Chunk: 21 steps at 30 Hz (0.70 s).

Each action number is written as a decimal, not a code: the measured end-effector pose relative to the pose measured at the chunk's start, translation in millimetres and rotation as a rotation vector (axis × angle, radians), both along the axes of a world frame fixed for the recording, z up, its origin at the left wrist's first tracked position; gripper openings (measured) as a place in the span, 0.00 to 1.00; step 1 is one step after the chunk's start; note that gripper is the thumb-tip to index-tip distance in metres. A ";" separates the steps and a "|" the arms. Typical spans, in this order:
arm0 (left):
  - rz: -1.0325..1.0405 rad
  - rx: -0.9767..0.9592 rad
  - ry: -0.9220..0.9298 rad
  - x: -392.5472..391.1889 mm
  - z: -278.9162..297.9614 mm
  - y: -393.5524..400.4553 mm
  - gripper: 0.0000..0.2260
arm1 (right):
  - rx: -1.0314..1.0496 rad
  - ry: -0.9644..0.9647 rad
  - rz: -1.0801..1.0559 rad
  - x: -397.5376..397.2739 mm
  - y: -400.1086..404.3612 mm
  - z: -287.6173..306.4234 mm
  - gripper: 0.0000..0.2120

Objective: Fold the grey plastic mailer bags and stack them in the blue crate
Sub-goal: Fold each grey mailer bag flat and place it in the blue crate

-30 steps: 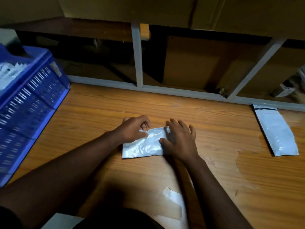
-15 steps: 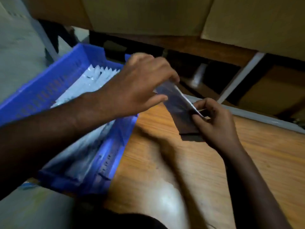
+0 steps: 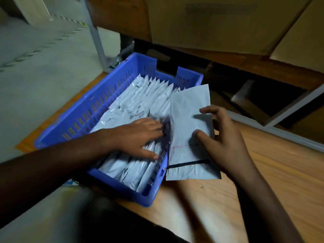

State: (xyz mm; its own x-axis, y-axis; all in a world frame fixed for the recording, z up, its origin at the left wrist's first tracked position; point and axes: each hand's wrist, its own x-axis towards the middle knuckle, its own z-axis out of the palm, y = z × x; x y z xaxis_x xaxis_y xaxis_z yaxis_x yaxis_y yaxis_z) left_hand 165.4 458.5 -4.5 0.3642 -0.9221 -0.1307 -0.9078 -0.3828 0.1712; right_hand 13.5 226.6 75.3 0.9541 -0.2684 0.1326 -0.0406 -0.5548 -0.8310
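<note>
A blue slotted crate (image 3: 98, 109) sits on the left end of the wooden table and holds several folded grey mailer bags (image 3: 140, 100) standing in rows. My left hand (image 3: 138, 135) lies flat inside the crate, fingers pressing the bags aside near the right wall. My right hand (image 3: 220, 141) holds a folded grey mailer bag (image 3: 187, 120) with a black strip near its lower end, thumb on its face and fingers behind its right edge. This bag stands upright over the crate's right wall.
The wooden table (image 3: 263, 181) stretches to the right of the crate. Behind it runs a white metal shelf frame (image 3: 294, 104) with cardboard boxes (image 3: 210, 23) above. A grey floor (image 3: 43, 64) lies to the left.
The bag has left the table, where both hands were folding it, and reached the crate. My left hand has let go of it and now presses on the stacked bags.
</note>
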 end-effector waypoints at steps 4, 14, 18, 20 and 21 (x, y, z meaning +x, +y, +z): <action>-0.051 0.195 0.005 4.5 -6.0 18.2 0.47 | -0.113 -0.059 -0.095 -4.2 9.7 -2.4 0.12; -0.437 0.084 -0.158 48.0 -17.1 -7.3 0.39 | -0.336 0.117 -0.263 -29.1 73.6 10.3 0.11; -0.533 0.116 -0.258 59.4 -24.1 -1.0 0.39 | -0.570 0.261 -0.285 -14.5 120.1 15.6 0.12; -0.582 0.098 -0.281 64.8 -23.0 2.5 0.40 | -0.704 0.370 -0.292 -2.4 138.4 18.8 0.10; -0.600 0.093 -0.289 68.1 -23.0 2.6 0.41 | -0.753 0.428 -0.300 4.6 146.4 20.1 0.09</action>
